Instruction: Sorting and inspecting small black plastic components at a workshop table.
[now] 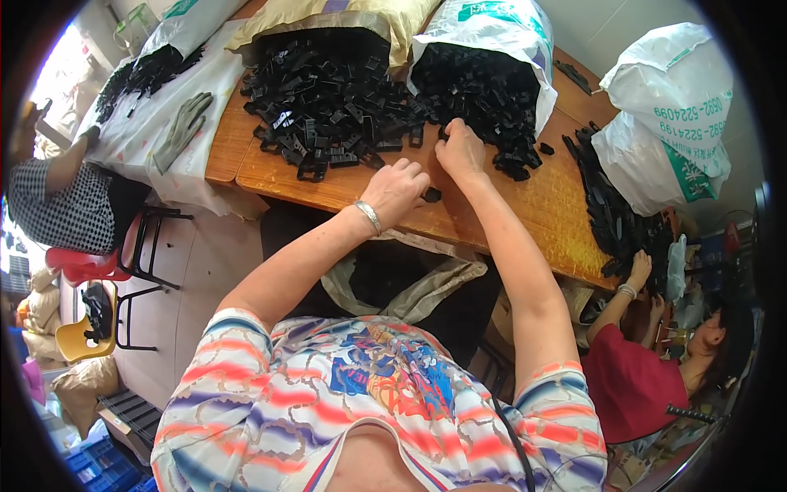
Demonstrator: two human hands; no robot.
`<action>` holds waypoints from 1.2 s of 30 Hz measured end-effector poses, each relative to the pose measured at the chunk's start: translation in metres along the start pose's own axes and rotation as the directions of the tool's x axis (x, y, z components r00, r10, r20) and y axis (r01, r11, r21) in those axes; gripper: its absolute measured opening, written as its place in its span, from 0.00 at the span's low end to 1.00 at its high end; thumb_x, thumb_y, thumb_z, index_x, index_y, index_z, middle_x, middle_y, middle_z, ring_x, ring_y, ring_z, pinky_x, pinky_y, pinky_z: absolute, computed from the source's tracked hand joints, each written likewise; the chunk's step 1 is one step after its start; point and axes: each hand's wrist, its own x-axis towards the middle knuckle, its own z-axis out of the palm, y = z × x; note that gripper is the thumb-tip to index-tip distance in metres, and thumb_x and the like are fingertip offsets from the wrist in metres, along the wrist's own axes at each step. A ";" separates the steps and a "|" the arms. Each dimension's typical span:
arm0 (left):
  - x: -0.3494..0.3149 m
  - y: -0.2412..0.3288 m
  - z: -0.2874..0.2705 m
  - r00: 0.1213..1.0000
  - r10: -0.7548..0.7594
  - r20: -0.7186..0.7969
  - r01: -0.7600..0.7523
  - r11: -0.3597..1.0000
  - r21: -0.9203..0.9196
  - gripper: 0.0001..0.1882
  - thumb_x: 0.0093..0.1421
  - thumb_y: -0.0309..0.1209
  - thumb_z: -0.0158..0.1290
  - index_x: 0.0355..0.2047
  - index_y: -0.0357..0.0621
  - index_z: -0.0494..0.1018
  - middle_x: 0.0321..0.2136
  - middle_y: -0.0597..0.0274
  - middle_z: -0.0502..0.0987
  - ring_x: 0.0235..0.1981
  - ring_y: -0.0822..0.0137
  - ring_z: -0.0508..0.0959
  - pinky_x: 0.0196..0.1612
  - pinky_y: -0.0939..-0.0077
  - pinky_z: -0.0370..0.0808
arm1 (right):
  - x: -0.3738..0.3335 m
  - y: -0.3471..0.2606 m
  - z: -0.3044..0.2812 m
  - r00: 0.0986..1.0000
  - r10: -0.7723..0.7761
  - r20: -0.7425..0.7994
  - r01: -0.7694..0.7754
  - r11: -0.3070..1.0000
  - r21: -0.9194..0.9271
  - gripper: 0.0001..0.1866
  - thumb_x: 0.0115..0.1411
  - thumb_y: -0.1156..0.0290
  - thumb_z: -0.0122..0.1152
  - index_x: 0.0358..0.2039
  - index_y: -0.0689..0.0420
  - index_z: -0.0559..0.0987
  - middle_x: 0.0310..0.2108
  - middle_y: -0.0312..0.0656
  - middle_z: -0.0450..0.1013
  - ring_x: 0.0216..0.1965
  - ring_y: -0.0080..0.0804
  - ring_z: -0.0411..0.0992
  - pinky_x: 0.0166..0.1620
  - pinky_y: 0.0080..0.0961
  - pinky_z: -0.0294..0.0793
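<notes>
Over the front edge of the wooden table, my left hand (pixel 397 193) is closed, its fingers curled. A small black plastic part (pixel 431 195) pokes out at its right side. My right hand (pixel 461 153) is farther forward, with fingers pinched and a bit of black showing at the fingertips. Left of it spreads a heap of black rectangular plastic parts (pixel 320 98), spilling from a yellowish woven sack (pixel 344 18). Beyond and right of it, a second heap of smaller black parts (pixel 475 90) spills from a white sack (pixel 492 29).
An open sack (pixel 402 287) hangs below the table edge at my lap. A grey glove (pixel 184 131) lies on white sheeting at left. One co-worker (pixel 65 201) sits left; another in red (pixel 631 385) works at right beside long black parts (pixel 602 205) and a white bag (pixel 668 123).
</notes>
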 end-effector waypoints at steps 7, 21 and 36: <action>-0.016 0.007 -0.004 0.998 -0.013 -0.061 0.005 0.990 -0.138 0.15 0.47 0.27 0.64 0.35 0.43 0.73 0.34 0.59 0.73 0.39 0.54 0.73 0.43 0.64 0.73 | -0.011 0.041 -0.011 0.986 -0.128 0.103 0.085 0.935 0.345 0.08 0.55 0.69 0.62 0.31 0.59 0.81 0.32 0.50 0.78 0.38 0.50 0.76 0.43 0.40 0.75; -0.027 -0.002 -0.005 0.972 -0.213 -0.102 0.181 0.950 -0.256 0.16 0.47 0.28 0.65 0.37 0.41 0.76 0.36 0.57 0.73 0.41 0.54 0.71 0.46 0.64 0.72 | 0.000 0.060 -0.043 0.968 -0.212 0.131 0.231 0.961 -0.152 0.12 0.55 0.70 0.66 0.39 0.59 0.76 0.39 0.50 0.74 0.40 0.52 0.74 0.43 0.43 0.75; -0.026 -0.006 0.000 0.965 -0.258 -0.035 0.239 0.932 -0.274 0.14 0.47 0.29 0.65 0.35 0.41 0.78 0.36 0.57 0.74 0.42 0.55 0.72 0.47 0.64 0.73 | -0.092 -0.010 -0.050 0.890 -0.450 0.073 0.387 0.831 0.400 0.11 0.50 0.79 0.66 0.36 0.59 0.79 0.36 0.45 0.73 0.36 0.47 0.75 0.39 0.37 0.76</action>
